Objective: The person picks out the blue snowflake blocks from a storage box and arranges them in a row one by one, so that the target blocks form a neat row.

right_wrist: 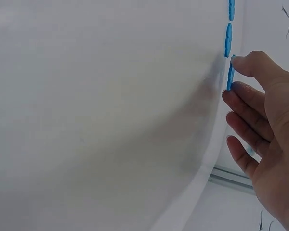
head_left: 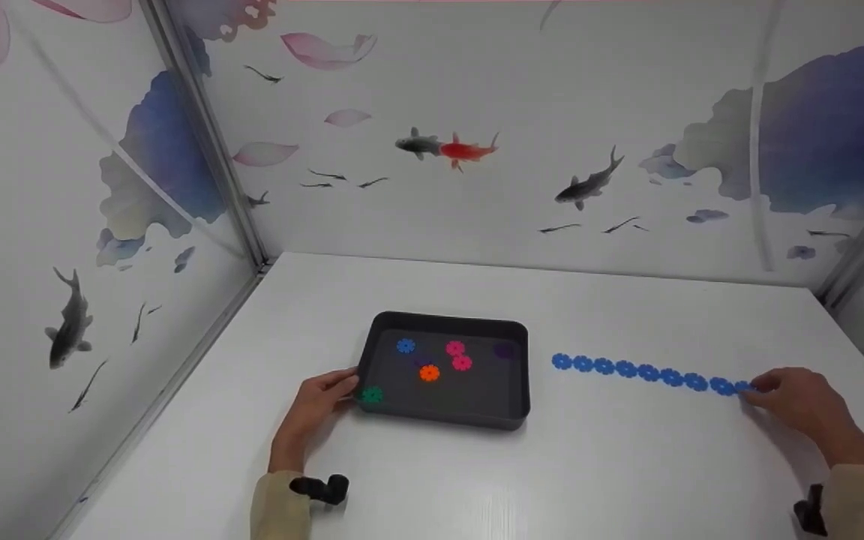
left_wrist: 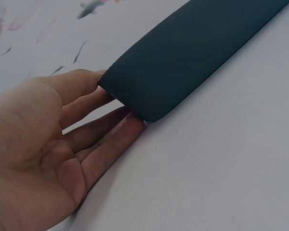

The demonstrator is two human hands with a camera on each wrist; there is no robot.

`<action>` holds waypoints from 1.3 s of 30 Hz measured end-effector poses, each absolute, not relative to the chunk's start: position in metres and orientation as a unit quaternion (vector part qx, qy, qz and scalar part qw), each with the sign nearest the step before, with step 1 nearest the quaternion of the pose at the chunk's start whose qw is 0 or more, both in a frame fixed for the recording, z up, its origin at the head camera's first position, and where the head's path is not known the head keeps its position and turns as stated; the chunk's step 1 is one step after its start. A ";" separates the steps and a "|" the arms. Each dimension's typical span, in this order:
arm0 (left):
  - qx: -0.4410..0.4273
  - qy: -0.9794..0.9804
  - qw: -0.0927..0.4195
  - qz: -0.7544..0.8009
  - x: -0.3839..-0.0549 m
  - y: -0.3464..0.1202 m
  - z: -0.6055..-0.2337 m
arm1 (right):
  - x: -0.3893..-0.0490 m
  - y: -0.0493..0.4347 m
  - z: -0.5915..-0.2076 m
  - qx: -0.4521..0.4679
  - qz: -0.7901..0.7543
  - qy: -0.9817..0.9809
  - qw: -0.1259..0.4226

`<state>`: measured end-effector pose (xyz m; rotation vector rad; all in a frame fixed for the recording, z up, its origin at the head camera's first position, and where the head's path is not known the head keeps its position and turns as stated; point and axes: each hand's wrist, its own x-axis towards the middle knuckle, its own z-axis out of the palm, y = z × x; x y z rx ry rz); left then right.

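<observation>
My right hand (head_left: 807, 409) pinches a blue flower-shaped disc (right_wrist: 231, 72) between thumb and fingertips, the other fingers loosely bent below. This disc is at the right end of a row of several blue flower-shaped discs (head_left: 649, 373), and overlaps the end one in the head view. The row runs slightly aslant on the table, right of a dark grey rectangular tray (head_left: 443, 417). Fairly straight fingers of my left hand (head_left: 317, 405) touch the tray's left side; in the left wrist view the fingertips are right at its corner, partly hidden behind the wall.
Inside the tray lie a blue disc (head_left: 406, 346), an orange disc (head_left: 429, 373), a green disc (head_left: 372, 394), two pink discs (head_left: 455, 348) and dark purple ones (head_left: 505, 350). A white table (head_left: 432, 487) carries everything. Painted panels (head_left: 477, 217) enclose its back and sides.
</observation>
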<state>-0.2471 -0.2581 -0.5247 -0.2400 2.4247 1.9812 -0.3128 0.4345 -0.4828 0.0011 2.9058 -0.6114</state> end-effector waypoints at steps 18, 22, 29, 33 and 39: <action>-0.076 0.767 -0.002 0.637 -0.247 -0.258 -0.525 | -0.312 0.429 -0.483 -0.023 -0.231 0.969 0.079; -0.077 0.768 -0.003 0.636 -0.247 -0.258 -0.526 | -0.312 0.419 -0.481 -0.037 -0.250 0.967 0.037; -0.081 0.766 0.002 0.638 -0.248 -0.260 -0.527 | -0.318 0.374 -0.465 -0.065 -0.281 0.956 -0.045; -0.080 0.765 0.002 0.639 -0.248 -0.261 -0.527 | -0.321 0.345 -0.454 -0.077 -0.314 0.943 -0.077; -0.078 0.765 0.007 0.640 -0.248 -0.259 -0.525 | -0.330 0.301 -0.447 -0.096 -0.348 0.927 -0.101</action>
